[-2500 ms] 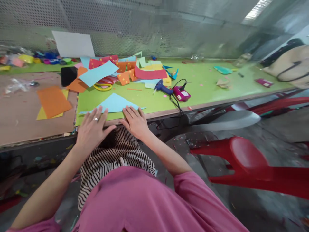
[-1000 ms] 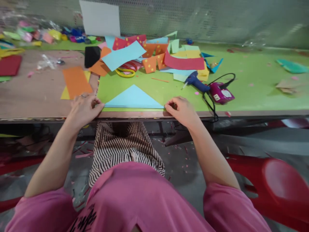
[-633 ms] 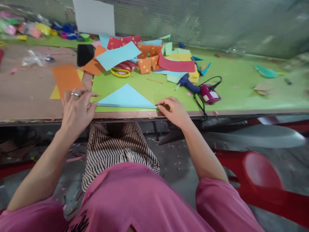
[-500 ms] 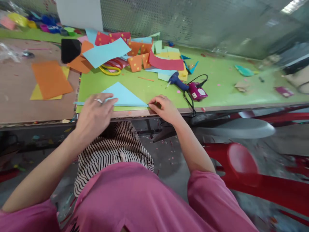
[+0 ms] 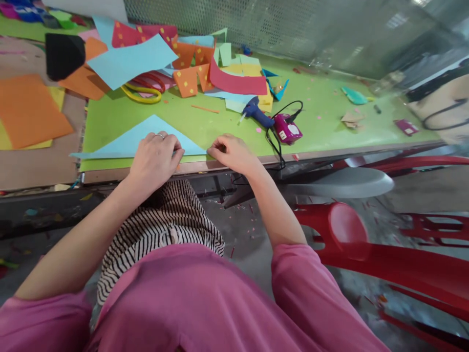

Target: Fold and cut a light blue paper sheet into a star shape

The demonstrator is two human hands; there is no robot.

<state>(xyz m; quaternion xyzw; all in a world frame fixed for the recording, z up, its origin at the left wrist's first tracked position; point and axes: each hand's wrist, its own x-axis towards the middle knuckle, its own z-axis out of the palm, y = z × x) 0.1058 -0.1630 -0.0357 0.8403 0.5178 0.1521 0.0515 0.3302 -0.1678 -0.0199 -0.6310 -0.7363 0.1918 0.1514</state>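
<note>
Light-blue paper triangle (image 5: 126, 142) on green-covered bench (image 5: 311, 115), right hand (image 5: 230, 152) pinching its right corner, left hand (image 5: 156, 156) overlying it, grip unclear.

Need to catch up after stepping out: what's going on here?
A person in a pink top is handling a light-blue paper triangle near the edge of a green-topped table. The right hand pinches its right corner, while the left hand is over its lower edge, fingers curled. A blue glue gun lies unheld farther back, to the right.

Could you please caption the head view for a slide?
Right hand at one corner of a light blue paper triangle, left hand over its near edge.
</note>
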